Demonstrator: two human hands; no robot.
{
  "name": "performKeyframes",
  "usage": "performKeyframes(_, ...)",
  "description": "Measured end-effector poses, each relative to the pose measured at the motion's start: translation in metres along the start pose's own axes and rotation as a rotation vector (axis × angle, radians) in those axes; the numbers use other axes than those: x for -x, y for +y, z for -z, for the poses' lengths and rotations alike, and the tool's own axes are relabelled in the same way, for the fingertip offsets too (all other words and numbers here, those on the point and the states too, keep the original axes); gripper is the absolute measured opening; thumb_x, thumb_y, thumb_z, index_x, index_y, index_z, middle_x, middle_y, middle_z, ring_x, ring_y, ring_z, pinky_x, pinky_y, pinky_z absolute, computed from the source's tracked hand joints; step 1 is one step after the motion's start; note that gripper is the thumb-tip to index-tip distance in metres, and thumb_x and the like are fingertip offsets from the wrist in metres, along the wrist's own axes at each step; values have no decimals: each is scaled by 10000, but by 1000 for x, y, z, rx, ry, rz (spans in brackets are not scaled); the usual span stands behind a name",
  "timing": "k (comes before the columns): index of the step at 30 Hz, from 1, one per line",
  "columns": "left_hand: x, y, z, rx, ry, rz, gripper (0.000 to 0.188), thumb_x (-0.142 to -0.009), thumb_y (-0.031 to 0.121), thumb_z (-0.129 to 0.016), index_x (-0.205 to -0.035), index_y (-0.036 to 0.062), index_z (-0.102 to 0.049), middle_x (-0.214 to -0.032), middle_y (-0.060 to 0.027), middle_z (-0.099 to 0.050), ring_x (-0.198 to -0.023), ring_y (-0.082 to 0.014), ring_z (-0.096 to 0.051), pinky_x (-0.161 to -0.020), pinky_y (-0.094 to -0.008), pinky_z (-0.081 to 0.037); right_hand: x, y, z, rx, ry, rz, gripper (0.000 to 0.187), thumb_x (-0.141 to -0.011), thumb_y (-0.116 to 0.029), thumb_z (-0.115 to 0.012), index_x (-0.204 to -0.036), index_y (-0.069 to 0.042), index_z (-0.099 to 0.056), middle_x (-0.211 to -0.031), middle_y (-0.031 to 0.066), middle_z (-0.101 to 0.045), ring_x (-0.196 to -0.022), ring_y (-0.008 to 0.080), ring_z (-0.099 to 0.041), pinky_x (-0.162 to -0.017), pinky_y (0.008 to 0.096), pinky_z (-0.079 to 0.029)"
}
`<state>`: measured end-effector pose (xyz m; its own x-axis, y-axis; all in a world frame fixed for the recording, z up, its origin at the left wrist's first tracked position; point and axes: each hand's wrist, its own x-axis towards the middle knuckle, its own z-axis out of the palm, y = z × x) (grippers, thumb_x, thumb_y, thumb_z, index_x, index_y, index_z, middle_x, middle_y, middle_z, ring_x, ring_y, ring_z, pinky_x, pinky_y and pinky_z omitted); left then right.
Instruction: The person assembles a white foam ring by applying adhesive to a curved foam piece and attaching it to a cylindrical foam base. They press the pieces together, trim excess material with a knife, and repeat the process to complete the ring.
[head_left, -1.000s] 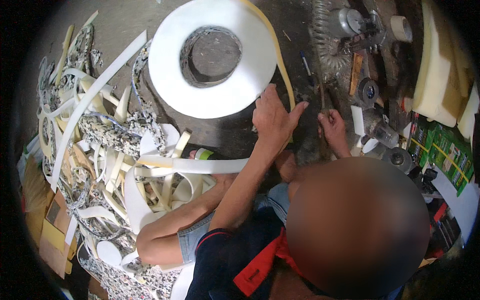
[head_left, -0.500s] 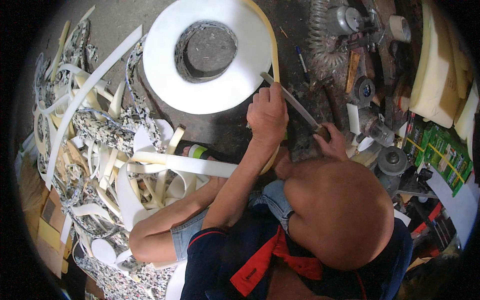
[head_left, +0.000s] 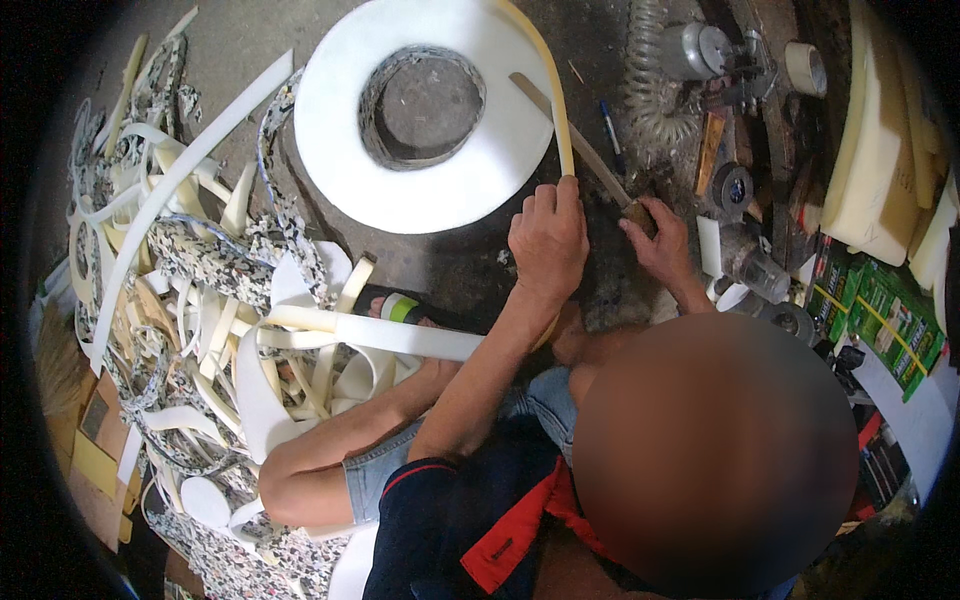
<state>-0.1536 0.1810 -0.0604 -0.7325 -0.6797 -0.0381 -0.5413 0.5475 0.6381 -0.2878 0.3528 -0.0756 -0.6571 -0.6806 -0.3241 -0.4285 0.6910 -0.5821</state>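
Note:
A thick white foam ring point(head_left: 400, 205) with a wide centre hole lies on the floor in front of me. My left hand point(head_left: 550, 240) is closed around the end of a narrow yellowish foam strip point(head_left: 557, 95), which runs along the ring's right side and stands off its lower right edge. My right hand point(head_left: 662, 245) grips the handle of a long, flat-bladed knife point(head_left: 585, 155). Its blade slants up and left, passing by the strip, with the tip over the ring's white top.
Foam offcuts point(head_left: 215, 325) and speckled foam scraps are heaped on the left. A long white strip point(head_left: 190, 190) leans across them. On the right are a coiled hose point(head_left: 645, 75), a tape roll point(head_left: 805, 70), a pen point(head_left: 610, 130), green packets point(head_left: 895, 325) and yellowish foam blocks point(head_left: 880, 140).
My left hand has drawn slightly down and right with the strip, which now stands farther from the ring's edge. The knife's tip has moved upward over the ring.

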Motion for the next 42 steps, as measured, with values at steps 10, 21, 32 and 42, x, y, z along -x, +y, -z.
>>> performKeyframes(10, -1, 0, 0, 17, 25, 6, 279, -865, 92, -695, -1122, 87, -584, -864, -76, -570, -748, -262, -626, -613, -394, -490, -31, -2, 21, 52, 37, 79, 359, -854, -182, -784, -1105, 42, -656, -1019, 248, -705, -917, 396, -721, -787, 439, -555)
performKeyframes(21, -1, -1, -1, -19, 86, -33, 213, -895, 134, -680, -1088, 88, -603, -813, -43, -535, -690, -221, -591, -578, -368, -443, -143, -51, 34, 183, -6, 233, 429, -877, -248, -765, -1200, 16, -663, -1007, 231, -716, -877, 353, -717, -772, 399, -540)
performKeyframes(32, 1, -1, -3, 32, 67, -22, 330, -828, 67, -716, -1123, 87, -569, -840, -82, -582, -719, -267, -632, -601, -393, -489, -165, -50, 63, 234, -37, 219, 420, -866, -289, -750, -1171, -10, -679, -1035, 221, -716, -945, 407, -693, -802, 445, -537)
performKeyframes(42, 4, -4, -3, 7, 61, -29, 329, -826, 84, -736, -1105, 94, -563, -835, -75, -572, -692, -251, -616, -571, -377, -472, -205, -63, 76, 257, -87, 256, 354, -878, -283, -749, -1124, -35, -688, -994, 193, -719, -910, 396, -691, -770, 462, -523)
